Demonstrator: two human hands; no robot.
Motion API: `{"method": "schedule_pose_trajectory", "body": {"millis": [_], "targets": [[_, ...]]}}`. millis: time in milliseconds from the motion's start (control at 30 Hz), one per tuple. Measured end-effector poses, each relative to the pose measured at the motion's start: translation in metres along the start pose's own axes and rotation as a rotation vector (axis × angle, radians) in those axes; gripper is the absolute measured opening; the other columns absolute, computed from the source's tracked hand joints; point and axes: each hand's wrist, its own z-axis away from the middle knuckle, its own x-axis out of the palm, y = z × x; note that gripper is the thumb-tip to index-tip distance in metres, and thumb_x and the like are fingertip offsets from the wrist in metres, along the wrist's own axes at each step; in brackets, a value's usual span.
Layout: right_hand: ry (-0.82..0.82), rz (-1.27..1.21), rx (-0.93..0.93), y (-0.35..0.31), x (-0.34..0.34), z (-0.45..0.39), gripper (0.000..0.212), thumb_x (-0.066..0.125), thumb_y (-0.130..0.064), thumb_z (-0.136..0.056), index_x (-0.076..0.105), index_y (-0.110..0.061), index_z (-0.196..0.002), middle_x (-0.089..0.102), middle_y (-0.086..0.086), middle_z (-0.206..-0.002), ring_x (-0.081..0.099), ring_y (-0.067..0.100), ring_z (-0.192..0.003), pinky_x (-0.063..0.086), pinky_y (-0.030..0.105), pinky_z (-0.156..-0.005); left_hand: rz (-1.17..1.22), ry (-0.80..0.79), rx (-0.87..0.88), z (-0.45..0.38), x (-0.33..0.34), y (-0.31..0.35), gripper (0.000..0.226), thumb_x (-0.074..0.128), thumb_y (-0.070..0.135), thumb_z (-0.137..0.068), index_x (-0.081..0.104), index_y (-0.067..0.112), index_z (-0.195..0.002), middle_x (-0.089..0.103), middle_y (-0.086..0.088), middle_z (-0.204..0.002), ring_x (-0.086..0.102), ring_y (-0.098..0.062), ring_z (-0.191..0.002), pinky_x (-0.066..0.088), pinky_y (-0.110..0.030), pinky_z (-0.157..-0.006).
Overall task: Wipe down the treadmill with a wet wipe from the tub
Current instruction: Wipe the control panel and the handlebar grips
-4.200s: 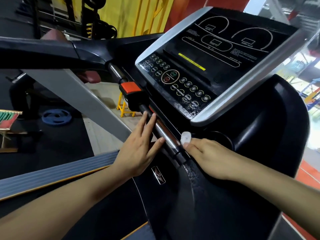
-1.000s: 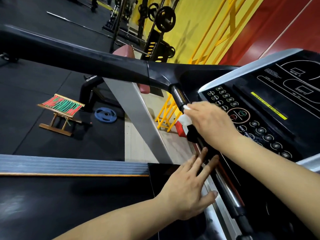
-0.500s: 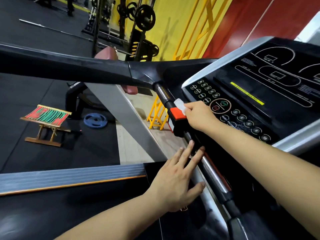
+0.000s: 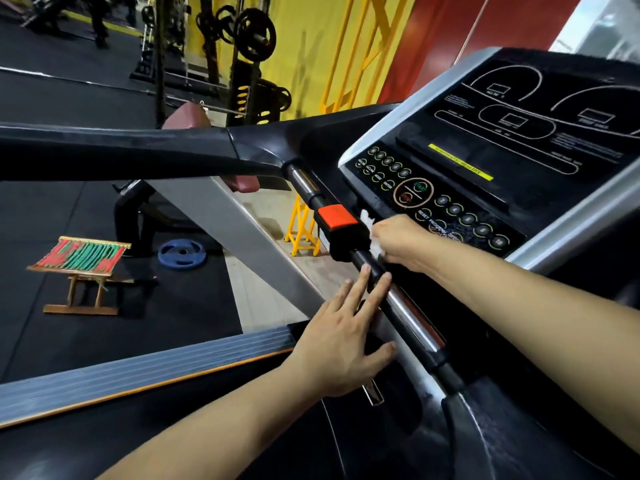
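Observation:
The treadmill's black console [image 4: 512,147] with round buttons fills the upper right. A chrome front handlebar [image 4: 408,317] runs diagonally below it, with an orange-red clip block [image 4: 336,216] on it. My right hand [image 4: 401,242] holds a crumpled white wet wipe [image 4: 369,220] against the bar and console edge, just right of the orange block. My left hand [image 4: 346,337] lies flat with straight fingers, its fingertips touching the bar lower down. The tub is not in view.
The black side handrail [image 4: 138,147] crosses the upper left above a grey upright [image 4: 242,237]. On the gym floor stand a small folding stool [image 4: 79,261], a blue weight plate [image 4: 181,254] and a yellow stand [image 4: 303,230]. Weight racks [image 4: 252,39] line the yellow wall.
My right hand with the wipe has slid down the bar, from the top of the orange block to its lower right side. My left hand stays on the bar.

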Motion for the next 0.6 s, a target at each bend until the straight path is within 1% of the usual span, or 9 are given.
{"method": "schedule_pose_trajectory", "body": {"millis": [67,100,167,200,233,300,367,467,600], "targets": [[-0.002,0.152,-0.022,0.006,-0.01,0.014,0.031,0.052,-0.008,-0.096,0.057,-0.016,-0.067,0.056,0.009,-0.074,0.051,0.02,-0.072,0.04,0.024,-0.056,0.039,-0.038,0.016,-0.001,-0.011,-0.005,0.087,0.052,0.052,-0.097,-0.011,0.049,-0.157,-0.012,0.011,-0.17,0.0,-0.015,-0.157,0.008,-0.036,-0.127],[0.068,0.199,-0.083,0.012,-0.013,0.023,0.031,0.053,-0.011,-0.096,0.063,-0.012,-0.067,0.058,0.009,-0.069,0.051,0.019,-0.069,0.038,0.025,-0.055,0.05,-0.024,0.026,-0.001,-0.019,-0.01,0.083,0.054,0.046,-0.097,-0.001,0.046,-0.16,0.002,0.009,-0.171,0.009,-0.015,-0.154,0.012,-0.034,-0.126],[0.172,0.287,-0.214,0.017,-0.01,0.043,0.017,0.058,-0.016,-0.095,0.074,-0.016,-0.091,0.07,0.005,-0.082,0.058,0.018,-0.078,0.045,0.025,-0.067,0.033,0.126,0.026,-0.001,-0.04,-0.021,0.07,0.056,0.03,-0.095,0.026,0.034,-0.158,0.04,0.004,-0.157,0.034,-0.018,-0.137,0.03,-0.037,-0.117],[0.171,0.302,-0.269,0.016,-0.003,0.051,0.02,0.059,-0.016,-0.093,0.074,-0.023,-0.103,0.073,0.001,-0.093,0.063,0.019,-0.085,0.05,0.028,-0.076,0.011,0.23,0.014,-0.002,-0.05,-0.025,0.062,0.056,0.022,-0.094,0.037,0.027,-0.153,0.05,0.002,-0.146,0.04,-0.019,-0.126,0.037,-0.039,-0.109],[0.144,0.311,-0.318,0.016,0.005,0.056,0.026,0.058,-0.015,-0.092,0.073,-0.029,-0.109,0.074,-0.001,-0.101,0.066,0.02,-0.092,0.053,0.033,-0.083,-0.021,0.322,0.004,-0.005,-0.058,-0.03,0.056,0.055,0.015,-0.094,0.042,0.021,-0.148,0.051,-0.001,-0.139,0.042,-0.021,-0.119,0.039,-0.04,-0.104],[0.077,0.391,-0.363,0.013,0.015,0.065,0.035,0.054,-0.018,-0.095,0.069,-0.033,-0.122,0.07,0.0,-0.116,0.065,0.026,-0.105,0.052,0.036,-0.09,-0.129,0.41,0.005,-0.022,-0.07,-0.039,0.056,0.046,0.01,-0.092,0.043,0.012,-0.147,0.047,-0.009,-0.145,0.044,-0.029,-0.123,0.035,-0.039,-0.108],[0.047,0.514,-0.384,0.008,0.018,0.073,0.034,0.05,-0.027,-0.101,0.065,-0.033,-0.13,0.062,0.001,-0.126,0.06,0.029,-0.111,0.047,0.035,-0.088,-0.266,0.322,0.035,-0.045,-0.074,-0.049,0.064,0.031,0.018,-0.09,0.038,0.011,-0.153,0.037,-0.013,-0.158,0.037,-0.034,-0.139,0.029,-0.042,-0.119],[-0.02,0.683,-0.422,0.01,0.016,0.082,0.035,0.048,-0.025,-0.101,0.065,-0.031,-0.131,0.055,0.002,-0.133,0.058,0.03,-0.116,0.046,0.037,-0.091,-0.397,0.138,0.092,-0.07,-0.068,-0.065,0.07,0.014,0.031,-0.093,0.033,0.012,-0.157,0.032,-0.013,-0.163,0.026,-0.035,-0.152,0.026,-0.05,-0.121],[0.058,0.668,-0.425,0.008,0.012,0.087,0.029,0.049,-0.024,-0.098,0.072,-0.026,-0.117,0.067,0.007,-0.119,0.061,0.035,-0.11,0.05,0.042,-0.088,-0.375,0.122,0.089,-0.071,-0.059,-0.076,0.067,0.015,0.03,-0.096,0.028,0.013,-0.159,0.027,-0.012,-0.165,0.021,-0.034,-0.154,0.024,-0.053,-0.122]]}}
